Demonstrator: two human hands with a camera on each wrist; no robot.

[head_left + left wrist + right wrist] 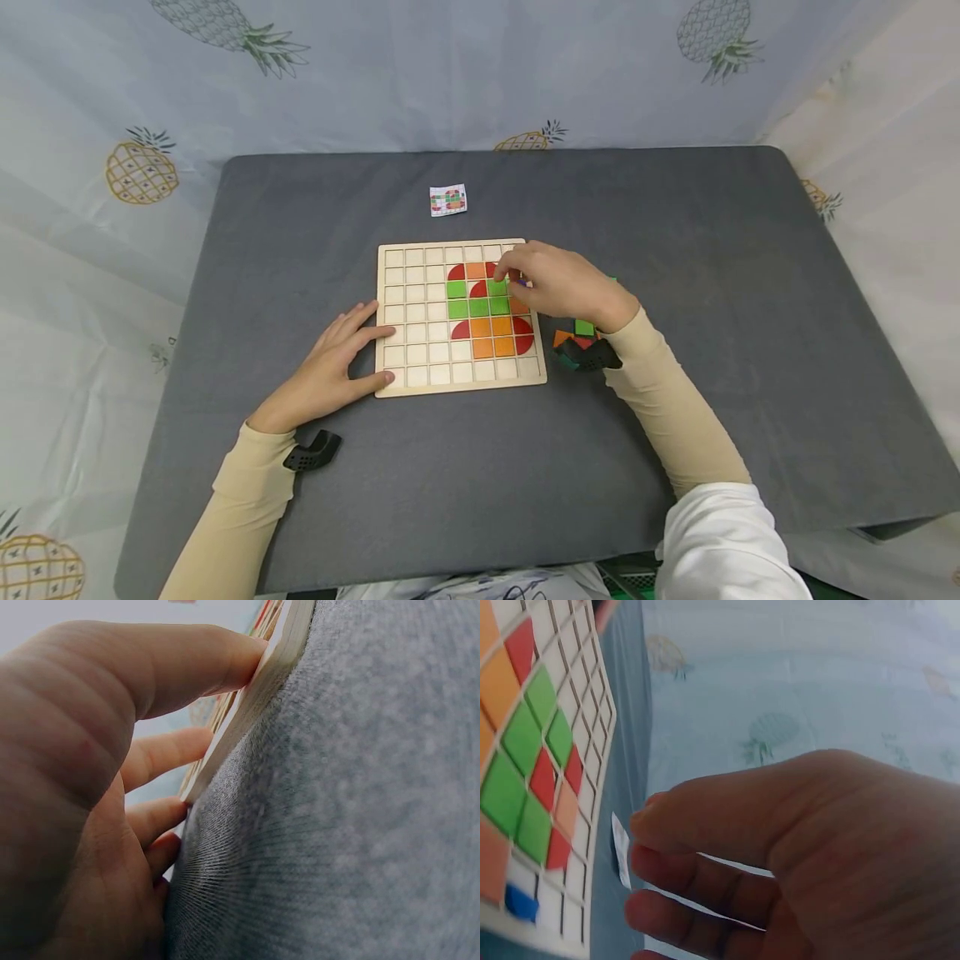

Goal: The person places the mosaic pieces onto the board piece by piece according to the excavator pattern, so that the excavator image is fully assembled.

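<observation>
A pale wooden grid board [386, 388] lies on the table, with green squares [478, 307], orange squares [492, 337] and red quarter-circle tiles [524, 343] in its cells. My left hand [322, 371] rests at the board's left edge, thumb and fingers spread along the rim. Over the upper right cells hovers my right hand [566, 282], fingers loosely bent and no piece visible between thumb and forefinger. A blue tile [521, 901] shows near the board's edge in the right wrist view. Part of the right side is hidden under that hand.
Loose coloured tiles [583, 327] lie right of the board, partly covered by the right wrist and its black camera [596, 356]. Beyond the board sits a small printed card [448, 200] with a coloured pattern. A grey cloth covers the table [712, 250]; pineapple-print curtains hang behind.
</observation>
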